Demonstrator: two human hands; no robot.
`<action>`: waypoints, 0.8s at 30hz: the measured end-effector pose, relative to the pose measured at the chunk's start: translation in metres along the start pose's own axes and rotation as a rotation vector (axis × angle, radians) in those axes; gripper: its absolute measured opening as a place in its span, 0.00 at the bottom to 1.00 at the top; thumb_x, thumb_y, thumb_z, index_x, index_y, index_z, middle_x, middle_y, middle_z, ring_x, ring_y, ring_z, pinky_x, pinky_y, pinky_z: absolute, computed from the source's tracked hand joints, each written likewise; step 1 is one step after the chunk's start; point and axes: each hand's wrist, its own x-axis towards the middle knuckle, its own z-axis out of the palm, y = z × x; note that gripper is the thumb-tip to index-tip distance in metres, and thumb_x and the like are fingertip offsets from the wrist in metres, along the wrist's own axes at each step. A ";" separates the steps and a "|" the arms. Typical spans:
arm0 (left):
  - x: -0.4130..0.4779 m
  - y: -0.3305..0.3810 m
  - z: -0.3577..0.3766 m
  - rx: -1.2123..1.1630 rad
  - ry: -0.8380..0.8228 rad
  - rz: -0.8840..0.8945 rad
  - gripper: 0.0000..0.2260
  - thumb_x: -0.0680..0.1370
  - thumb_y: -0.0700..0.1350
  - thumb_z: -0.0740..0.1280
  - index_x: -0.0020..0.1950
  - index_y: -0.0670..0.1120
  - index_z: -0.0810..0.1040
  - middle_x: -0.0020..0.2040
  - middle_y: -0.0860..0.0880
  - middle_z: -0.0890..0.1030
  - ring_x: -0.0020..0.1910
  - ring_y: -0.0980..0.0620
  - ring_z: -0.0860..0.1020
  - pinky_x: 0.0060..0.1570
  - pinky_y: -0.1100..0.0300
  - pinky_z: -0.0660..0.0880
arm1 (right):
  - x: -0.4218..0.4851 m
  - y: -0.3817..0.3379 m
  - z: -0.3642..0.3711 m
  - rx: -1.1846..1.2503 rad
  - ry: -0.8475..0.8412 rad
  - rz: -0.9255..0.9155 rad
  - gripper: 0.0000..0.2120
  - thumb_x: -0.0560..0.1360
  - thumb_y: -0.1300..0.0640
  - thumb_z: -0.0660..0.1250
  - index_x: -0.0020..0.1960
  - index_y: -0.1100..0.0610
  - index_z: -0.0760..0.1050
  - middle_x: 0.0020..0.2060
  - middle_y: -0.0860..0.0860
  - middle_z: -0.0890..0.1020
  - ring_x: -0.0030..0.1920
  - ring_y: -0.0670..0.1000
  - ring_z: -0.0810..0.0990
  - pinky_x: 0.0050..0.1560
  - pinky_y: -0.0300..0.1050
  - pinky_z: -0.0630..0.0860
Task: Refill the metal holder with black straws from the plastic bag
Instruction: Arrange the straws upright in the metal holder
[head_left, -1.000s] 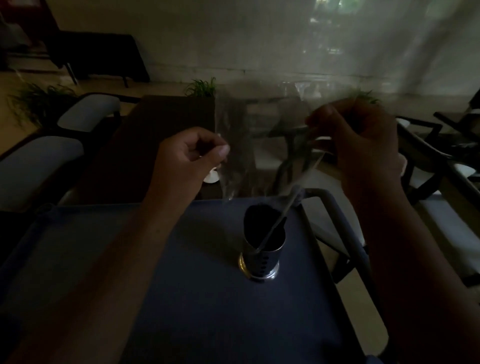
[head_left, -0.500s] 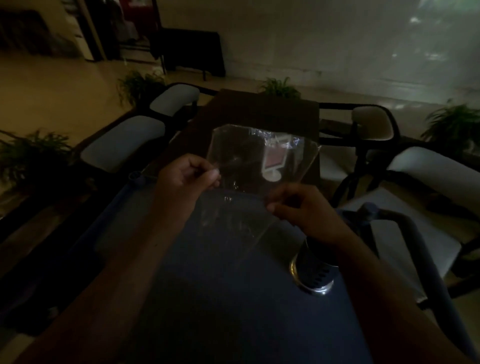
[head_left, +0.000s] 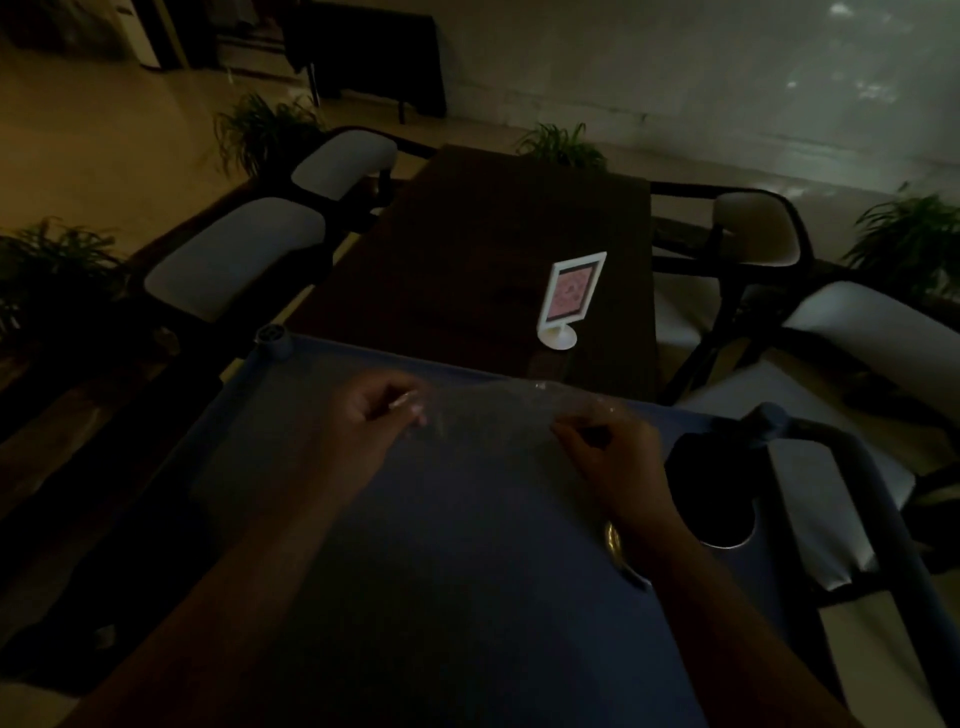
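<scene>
- Since half a second earlier the plastic bag (head_left: 493, 415) had come down. It had been held up in front of the person, and now it hung low over the blue surface (head_left: 467, 597) with both hands lower too.
- The left hand (head_left: 382, 410) had its fingers curled and pinched the bag's left edge between thumb and fingertips.
- The right hand (head_left: 618, 457) was curled the same way on the bag's right edge. The hands were apart, with the clear film stretched between them.
- The bag was see-through and caught a little light along its far edge. In that dimness I could not tell whether it touched the surface or whether anything was inside it.
- The metal holder (head_left: 724, 538) stood on the surface just to the right of the right wrist, which hid part of it. A bright curve of metal showed on its near side.
- Its mouth was filled with a black mass, the straws (head_left: 706, 467). It was too dark to pick out single ones.
- The surface had a raised blue rim with a round post (head_left: 272, 340) at its far left corner, and a thick bar (head_left: 862, 499) ran down its right side.
- Past the far rim lay a dark wooden table (head_left: 467, 249) with a small white sign stand (head_left: 569, 299) upright near its close end.
- Pale-cushioned chairs stood on both sides of that table, one at the left (head_left: 234, 254) and one at the right (head_left: 883, 332).
- Potted plants (head_left: 561, 143) lined the floor beyond.
</scene>
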 end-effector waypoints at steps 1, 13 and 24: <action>0.001 -0.010 -0.001 -0.038 -0.026 -0.020 0.15 0.76 0.28 0.66 0.43 0.49 0.81 0.36 0.56 0.85 0.38 0.65 0.81 0.40 0.73 0.76 | -0.003 0.002 0.003 0.028 -0.021 0.006 0.04 0.75 0.61 0.70 0.49 0.59 0.82 0.45 0.52 0.84 0.46 0.50 0.83 0.48 0.50 0.81; -0.052 -0.134 0.021 0.304 -0.264 -0.272 0.10 0.76 0.38 0.71 0.53 0.52 0.81 0.50 0.54 0.83 0.48 0.62 0.80 0.54 0.61 0.77 | -0.069 0.073 0.082 -0.037 -0.226 0.356 0.09 0.76 0.65 0.68 0.52 0.54 0.82 0.49 0.49 0.82 0.48 0.46 0.82 0.46 0.22 0.70; -0.075 -0.171 0.035 0.930 -0.591 -0.008 0.29 0.75 0.58 0.67 0.74 0.53 0.67 0.72 0.50 0.67 0.69 0.47 0.65 0.67 0.50 0.66 | -0.115 0.101 0.110 -0.533 -0.417 0.141 0.27 0.73 0.53 0.71 0.71 0.54 0.72 0.73 0.56 0.70 0.74 0.61 0.65 0.73 0.61 0.64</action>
